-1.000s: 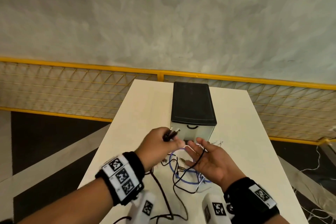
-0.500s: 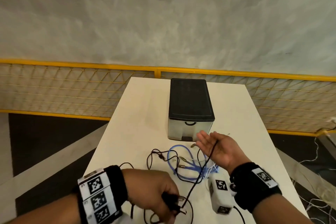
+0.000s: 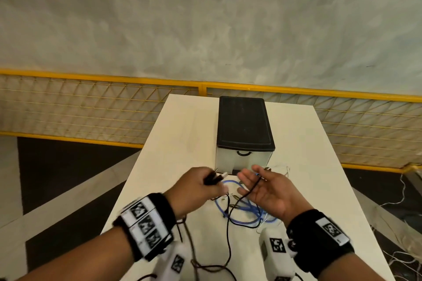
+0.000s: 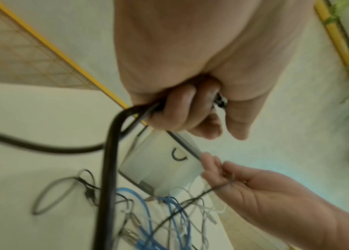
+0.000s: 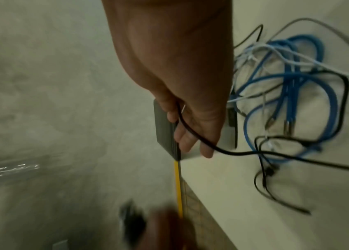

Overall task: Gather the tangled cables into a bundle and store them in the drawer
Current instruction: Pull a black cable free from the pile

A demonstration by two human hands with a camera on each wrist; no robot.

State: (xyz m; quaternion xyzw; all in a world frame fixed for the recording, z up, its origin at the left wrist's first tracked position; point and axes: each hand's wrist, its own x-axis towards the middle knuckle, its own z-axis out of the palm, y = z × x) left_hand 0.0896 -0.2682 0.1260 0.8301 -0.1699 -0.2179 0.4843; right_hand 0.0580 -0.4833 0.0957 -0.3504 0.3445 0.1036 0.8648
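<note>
at a white table point(image 3: 182, 134) set before a yellow mesh railing point(image 3: 91, 107), a person works a black cable point(image 3: 249, 191) into loops. the left hand point(image 3: 196, 187) is clenched around the cable's plug end and a couple of gathered turns, lifted above the table so the slack hangs free instead of catching on the pile below. the right hand point(image 3: 271, 191) is held palm up, fingers straight and relaxed, with the cable draped across them; it seems to serve as a guide for the strand passing to the left hand, not as a clamp.

the rest of the tangle, blue cables point(image 3: 246, 212) mixed with thin white wires point(image 5: 276, 50) and more black loops, lies on the table under and just near of the hands, not yet gathered. the drawer point(image 3: 243, 158) of the small black-topped unit point(image 3: 244, 121) sits closed just beyond the fingers, its handle facing the person, handy for when a bundle is ready. by the look of it, the job is in its early gathering stage, with the storing undone.
</note>
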